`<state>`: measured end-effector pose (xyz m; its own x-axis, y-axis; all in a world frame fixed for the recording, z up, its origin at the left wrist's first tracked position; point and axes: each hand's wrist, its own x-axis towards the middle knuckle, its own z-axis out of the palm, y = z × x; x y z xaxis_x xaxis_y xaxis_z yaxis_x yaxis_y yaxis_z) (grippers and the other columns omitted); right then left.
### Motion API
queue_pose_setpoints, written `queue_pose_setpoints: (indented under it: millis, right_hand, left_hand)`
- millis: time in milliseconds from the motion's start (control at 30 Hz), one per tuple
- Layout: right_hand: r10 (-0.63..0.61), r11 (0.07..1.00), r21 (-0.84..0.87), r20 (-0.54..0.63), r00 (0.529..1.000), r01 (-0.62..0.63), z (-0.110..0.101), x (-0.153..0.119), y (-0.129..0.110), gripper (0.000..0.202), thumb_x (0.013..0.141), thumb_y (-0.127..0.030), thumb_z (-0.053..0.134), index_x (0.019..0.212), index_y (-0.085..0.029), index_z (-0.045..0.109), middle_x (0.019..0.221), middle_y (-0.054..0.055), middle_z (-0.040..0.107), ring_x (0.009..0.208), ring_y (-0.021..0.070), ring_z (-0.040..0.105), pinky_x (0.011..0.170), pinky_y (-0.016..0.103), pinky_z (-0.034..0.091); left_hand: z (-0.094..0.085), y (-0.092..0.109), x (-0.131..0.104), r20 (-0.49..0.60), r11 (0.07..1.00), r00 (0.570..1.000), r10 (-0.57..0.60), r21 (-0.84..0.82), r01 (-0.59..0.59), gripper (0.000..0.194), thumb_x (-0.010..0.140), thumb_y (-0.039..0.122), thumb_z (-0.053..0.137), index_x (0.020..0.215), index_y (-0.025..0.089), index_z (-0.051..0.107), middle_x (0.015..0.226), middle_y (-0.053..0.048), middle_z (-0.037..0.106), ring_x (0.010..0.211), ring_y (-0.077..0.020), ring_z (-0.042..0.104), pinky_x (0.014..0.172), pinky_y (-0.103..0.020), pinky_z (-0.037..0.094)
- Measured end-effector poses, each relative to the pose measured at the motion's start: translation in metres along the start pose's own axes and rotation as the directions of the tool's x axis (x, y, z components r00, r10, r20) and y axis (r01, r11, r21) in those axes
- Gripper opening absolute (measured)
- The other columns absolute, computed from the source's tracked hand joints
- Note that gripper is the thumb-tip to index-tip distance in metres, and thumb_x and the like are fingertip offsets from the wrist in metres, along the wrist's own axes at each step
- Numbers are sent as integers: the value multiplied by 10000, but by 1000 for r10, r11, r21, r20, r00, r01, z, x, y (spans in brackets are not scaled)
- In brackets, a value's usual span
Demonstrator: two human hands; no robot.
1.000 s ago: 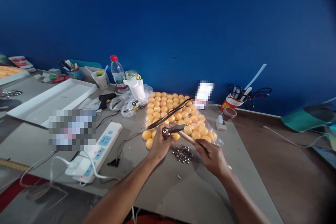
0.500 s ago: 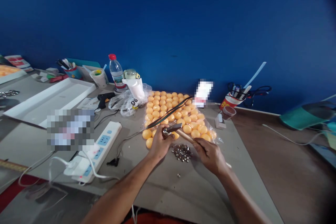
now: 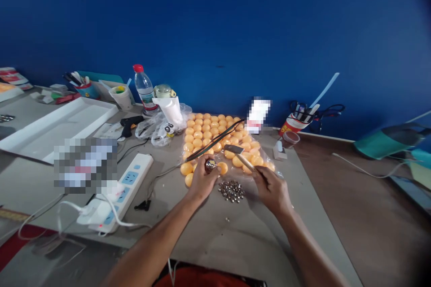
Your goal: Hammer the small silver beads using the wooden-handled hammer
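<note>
My left hand (image 3: 202, 182) pinches a shiny round metal piece (image 3: 210, 165) between thumb and fingers. In my right hand (image 3: 272, 189) is a hammer (image 3: 247, 162), gripped by its pale wooden handle. The dark hammer head sits up and to the right of the metal piece, apart from it. Beyond both hands lie rows of orange balls (image 3: 198, 135) under clear plastic, with a dark strap (image 3: 215, 141) running across them. A heap of small shiny metal bits (image 3: 231, 191) rests on the table between my wrists, and a single bit (image 3: 227, 219) lies nearer me.
To the left are a power strip (image 3: 129, 188) with cords, a glue gun (image 3: 129, 125) and a white tray (image 3: 63, 121). A water bottle (image 3: 145, 92) and a plastic bag (image 3: 161, 130) stand behind. At right are a cup of pens (image 3: 293, 123) and a small white box (image 3: 279, 150).
The hammer head has come up off the metal piece in my left hand, moving away to the right. The metal piece now shows more fully. The whole view has shifted slightly.
</note>
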<state>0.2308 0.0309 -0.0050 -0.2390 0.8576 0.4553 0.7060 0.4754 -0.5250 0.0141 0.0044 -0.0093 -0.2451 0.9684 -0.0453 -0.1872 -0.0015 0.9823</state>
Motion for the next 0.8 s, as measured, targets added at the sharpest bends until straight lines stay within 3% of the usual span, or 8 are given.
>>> queue_pose_setpoints:
  millis: [233,567,800]
  right_hand:
    - [26,986,-165,-53,998,-34,10,5,14,201,878,-307,555,1003,-181,648,966,92,694,847,221,641,744,315,488]
    - [-7,920,-391,-2,1000,6,13,5,4,166,882,-253,559,994,-178,656,927,85,667,827,228,584,746,321,412]
    - [-50,902,-426,45,998,65,16,2,-4,203,868,-209,546,1038,-150,639,967,134,648,905,280,538,798,374,419]
  left_hand:
    - [2,1,0,55,974,993,-108,-193,117,321,801,425,596,1035,208,554,803,0,603,660,-137,610,559,-246,482]
    - [4,15,-5,63,981,985,-158,-106,165,217,725,340,634,866,187,575,725,22,568,598,-108,579,513,-210,445]
    - [4,16,-5,32,982,987,-159,-102,162,266,725,375,647,889,184,561,799,14,603,570,-89,567,488,-201,425]
